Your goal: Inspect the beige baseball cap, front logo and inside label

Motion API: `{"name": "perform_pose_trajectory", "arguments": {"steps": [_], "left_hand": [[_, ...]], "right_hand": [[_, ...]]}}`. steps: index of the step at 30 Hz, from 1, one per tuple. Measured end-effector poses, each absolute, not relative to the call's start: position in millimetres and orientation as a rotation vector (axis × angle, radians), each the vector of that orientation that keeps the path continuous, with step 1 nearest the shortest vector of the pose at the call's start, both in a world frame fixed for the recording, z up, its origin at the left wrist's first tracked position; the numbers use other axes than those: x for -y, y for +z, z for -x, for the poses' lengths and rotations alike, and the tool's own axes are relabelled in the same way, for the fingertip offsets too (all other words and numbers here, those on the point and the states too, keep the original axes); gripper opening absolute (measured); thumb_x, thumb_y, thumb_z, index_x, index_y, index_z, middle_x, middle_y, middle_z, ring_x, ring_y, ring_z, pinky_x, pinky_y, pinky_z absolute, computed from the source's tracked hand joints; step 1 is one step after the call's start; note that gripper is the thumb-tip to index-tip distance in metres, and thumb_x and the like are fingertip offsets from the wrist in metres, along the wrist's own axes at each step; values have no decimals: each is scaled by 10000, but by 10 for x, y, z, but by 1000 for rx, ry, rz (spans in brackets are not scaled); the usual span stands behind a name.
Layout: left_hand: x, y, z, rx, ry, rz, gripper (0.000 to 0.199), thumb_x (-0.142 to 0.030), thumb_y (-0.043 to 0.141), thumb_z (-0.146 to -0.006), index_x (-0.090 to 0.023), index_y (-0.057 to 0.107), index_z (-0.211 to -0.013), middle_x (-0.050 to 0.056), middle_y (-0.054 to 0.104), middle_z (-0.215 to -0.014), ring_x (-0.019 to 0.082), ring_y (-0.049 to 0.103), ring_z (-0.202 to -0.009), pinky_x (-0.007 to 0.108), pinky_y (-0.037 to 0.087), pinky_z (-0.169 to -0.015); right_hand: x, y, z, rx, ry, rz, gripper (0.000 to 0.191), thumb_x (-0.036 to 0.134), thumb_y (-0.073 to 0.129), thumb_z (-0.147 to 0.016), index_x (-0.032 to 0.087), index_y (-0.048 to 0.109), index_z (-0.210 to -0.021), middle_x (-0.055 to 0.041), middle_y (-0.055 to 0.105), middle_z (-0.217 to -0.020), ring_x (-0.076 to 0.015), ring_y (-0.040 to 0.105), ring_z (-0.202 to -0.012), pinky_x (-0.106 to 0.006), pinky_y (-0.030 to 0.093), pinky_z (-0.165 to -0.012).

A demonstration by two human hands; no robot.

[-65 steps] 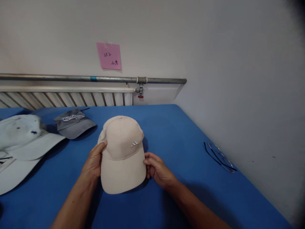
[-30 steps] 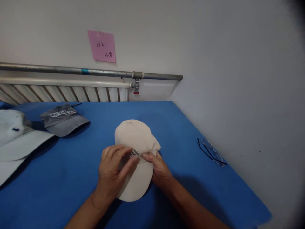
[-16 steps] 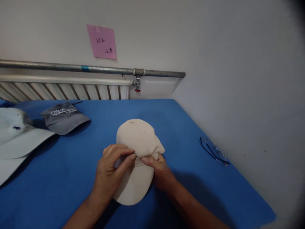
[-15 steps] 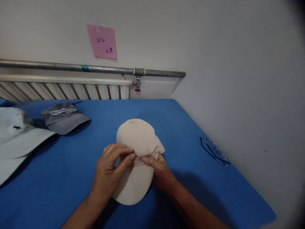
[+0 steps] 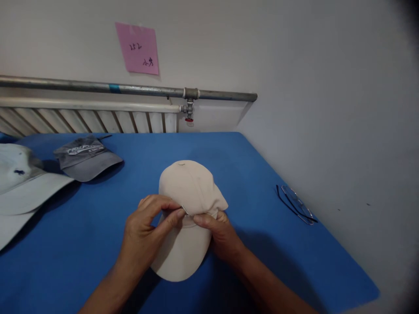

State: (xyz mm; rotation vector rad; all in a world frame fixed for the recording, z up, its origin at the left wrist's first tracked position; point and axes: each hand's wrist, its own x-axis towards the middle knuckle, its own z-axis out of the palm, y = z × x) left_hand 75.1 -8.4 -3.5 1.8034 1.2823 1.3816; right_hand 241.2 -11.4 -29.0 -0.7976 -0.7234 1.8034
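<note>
Pinching at the front of a beige cotton baseball cap [image 5: 188,192] lying mid-way on a blue cloth-covered table [image 5: 242,174], crown toward the wall, brim toward the body. Left hand [image 5: 147,229] curled over the brim's near-left side, thumb and forefinger narrowed onto a small silvery emblem at the seam where crown meets brim. Right hand [image 5: 218,229] tucked against the cap's right side, fingertips closed on the same seam, pressing fabric there.

Probably light and soft in the crown, easily dented, as the sagging right panel suggests; stiffer and springy in the brim, so best held by the brim edge or at the seam, not by the limp crown. Not fragile, not slippery. Emblem too small to read as a brand.

Off to the left, well apart: a grey cap with white lettering [image 5: 85,157], script too blurred to make out, and a pale white wide-brimmed hat [image 5: 22,183] bearing a small dark embroidered mark. On the wall, a pink sticky note [image 5: 137,48] with handwritten dark marks, roughly "252" plus further strokes, not surely legible. Near the right table edge, thin-framed clear glasses [image 5: 296,205], folded flat. Behind the table, a grey metal pipe [image 5: 98,86] above a white ribbed radiator [image 5: 88,120].
</note>
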Motion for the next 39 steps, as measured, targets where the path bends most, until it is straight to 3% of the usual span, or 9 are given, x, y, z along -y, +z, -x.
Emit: {"name": "perform_pose_trajectory", "arguments": {"steps": [12,18,24,28,31,39], "left_hand": [[93,-40,-729,-1285,1346,-2105,52,-219,641,-891,-233,655,-842,-35,686,-788,134,624,-733,287,466,-699],[93,-124,-762,-1301,1462,-2415,145,-220,673,-881,-227,639,-1022,-2,692,-906,158,637,-832,320,470,-767],[89,-140,-769,-1296,1505,-2428,137,-213,677,-879,-207,647,-1013,8,685,-910,156,642,-836,321,475,-770],[102,-142,-785,-1298,1522,-2490,118,-179,646,-896,-195,659,-1012,26,682,-912,164,642,-817,336,482,-760],[110,-164,-836,-1277,1523,-2607,210,-97,618,-896,-175,656,-1087,61,684,-948,175,644,-829,351,479,-763],[106,-283,-933,-1294,1449,-2759,340,-73,615,-893,-145,596,-1224,103,655,-1073,201,611,-928,359,472,-773]], "right_hand": [[121,-274,-2415,694,1817,763,318,259,821,-624,211,773,-935,-21,776,-874,-165,688,-781,-275,508,-762],[112,-301,-2380,672,1773,710,297,240,784,-667,212,758,-961,-20,774,-871,-165,696,-754,-282,519,-775],[133,-325,-2392,741,1759,696,278,249,758,-713,197,750,-986,-43,770,-960,-186,704,-828,-311,522,-831],[125,-325,-2390,726,1768,718,292,266,750,-705,177,749,-984,-51,773,-921,-194,704,-778,-311,530,-778],[93,-316,-2393,600,1749,748,351,245,758,-666,191,733,-1012,-30,774,-873,-193,698,-730,-304,533,-724],[7,-327,-2449,443,1698,772,476,217,768,-626,195,689,-1095,-14,766,-826,-204,701,-739,-326,538,-765]]}}
